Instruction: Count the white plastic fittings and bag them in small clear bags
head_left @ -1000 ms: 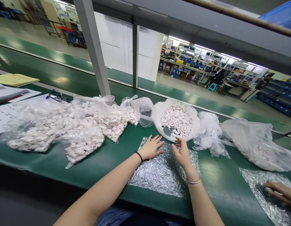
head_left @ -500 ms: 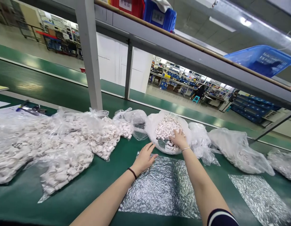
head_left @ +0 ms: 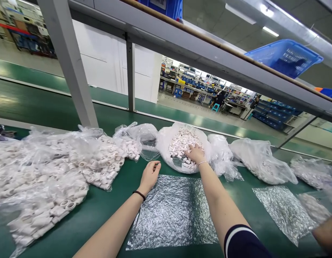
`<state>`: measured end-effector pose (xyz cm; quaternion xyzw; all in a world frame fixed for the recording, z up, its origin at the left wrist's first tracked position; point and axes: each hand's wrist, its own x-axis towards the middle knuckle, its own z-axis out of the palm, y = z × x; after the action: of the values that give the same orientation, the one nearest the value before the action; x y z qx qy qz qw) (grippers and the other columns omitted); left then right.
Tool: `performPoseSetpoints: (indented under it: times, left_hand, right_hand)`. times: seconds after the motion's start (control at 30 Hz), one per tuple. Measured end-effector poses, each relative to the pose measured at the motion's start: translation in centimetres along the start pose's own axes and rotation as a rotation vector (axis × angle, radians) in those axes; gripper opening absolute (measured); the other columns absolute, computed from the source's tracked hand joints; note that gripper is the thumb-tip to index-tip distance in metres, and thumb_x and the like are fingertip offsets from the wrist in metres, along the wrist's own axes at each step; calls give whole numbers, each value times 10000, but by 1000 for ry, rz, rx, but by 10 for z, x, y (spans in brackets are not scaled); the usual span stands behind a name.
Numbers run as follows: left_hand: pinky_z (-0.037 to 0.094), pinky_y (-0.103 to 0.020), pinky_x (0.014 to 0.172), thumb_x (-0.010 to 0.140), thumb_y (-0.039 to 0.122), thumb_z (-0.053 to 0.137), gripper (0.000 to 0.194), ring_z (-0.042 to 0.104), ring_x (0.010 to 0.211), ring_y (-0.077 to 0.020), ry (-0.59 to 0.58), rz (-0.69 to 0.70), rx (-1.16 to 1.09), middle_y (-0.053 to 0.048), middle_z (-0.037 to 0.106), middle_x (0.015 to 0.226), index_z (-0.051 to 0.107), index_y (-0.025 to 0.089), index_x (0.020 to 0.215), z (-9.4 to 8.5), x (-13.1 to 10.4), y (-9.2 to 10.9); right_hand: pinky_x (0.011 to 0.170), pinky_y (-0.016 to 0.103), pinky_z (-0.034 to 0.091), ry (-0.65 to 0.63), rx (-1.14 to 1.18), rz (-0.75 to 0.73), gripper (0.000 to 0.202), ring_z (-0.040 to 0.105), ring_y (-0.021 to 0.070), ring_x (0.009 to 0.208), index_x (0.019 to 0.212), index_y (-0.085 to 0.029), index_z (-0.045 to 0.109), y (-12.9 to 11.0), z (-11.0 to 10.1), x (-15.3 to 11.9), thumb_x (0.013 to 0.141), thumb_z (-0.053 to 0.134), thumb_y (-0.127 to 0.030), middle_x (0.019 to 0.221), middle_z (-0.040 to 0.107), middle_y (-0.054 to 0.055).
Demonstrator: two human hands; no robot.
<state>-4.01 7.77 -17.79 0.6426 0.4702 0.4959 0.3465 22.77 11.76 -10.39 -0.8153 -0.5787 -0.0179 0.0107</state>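
Observation:
An open white plastic bag [head_left: 162, 143] holds a heap of small white tube-like fittings [head_left: 179, 143]. My right hand [head_left: 196, 154] reaches into it, fingers spread and touching the fittings. At the upper left corner of a crinkled silvery sheet [head_left: 173, 211] is my left hand [head_left: 151, 175], just short of the bag. Its fingers are curled together near the thumb, and anything between them is hidden. The sheet lies flat on the green table under and between my forearms.
Clear bags of larger white fittings [head_left: 47, 211] spread across the left. To the right sit a crumpled clear bag [head_left: 222, 156], a white bag [head_left: 262, 161] and another silvery sheet [head_left: 285, 209]. Part of a blurred hand [head_left: 327, 234] shows at lower right. A shelf crosses overhead.
My left hand has lifted its spread fingers off the sheet's corner and curled them. The right hand stays in the bag, slightly shifted on the fittings. The view has turned.

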Motion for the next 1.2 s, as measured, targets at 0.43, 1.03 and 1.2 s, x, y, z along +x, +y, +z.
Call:
performPoseSetpoints:
  times: [0.43,1.03,1.2]
  left_hand:
    - [529,-354,812,878,457,438,341,650,909,-222,-55,13,65,-91,684,1012,649,190,877,-3,-3,6]
    - [534,-338,776,888,429,447,305,652,897,-213,-76,5,83,-78,688,1016,645,197,866,-2,-4,6]
    - [533,-343,775,888,433,442,314,647,900,-219,-83,6,80,-84,685,1017,647,197,860,-2,-5,5]
  right_hand:
    - [953,433,433,-12,51,32,592,447,363,1245,1376,-254,483,-8,4,2,841,569,-490,1398,363,159]
    - [942,415,446,-4,21,6,529,537,328,1170,1338,-229,530,-11,10,3,863,569,-458,1368,412,169]
    - [903,407,488,-44,19,-8,490,582,248,1076,1310,-199,524,-12,8,7,891,590,-445,1356,466,141]
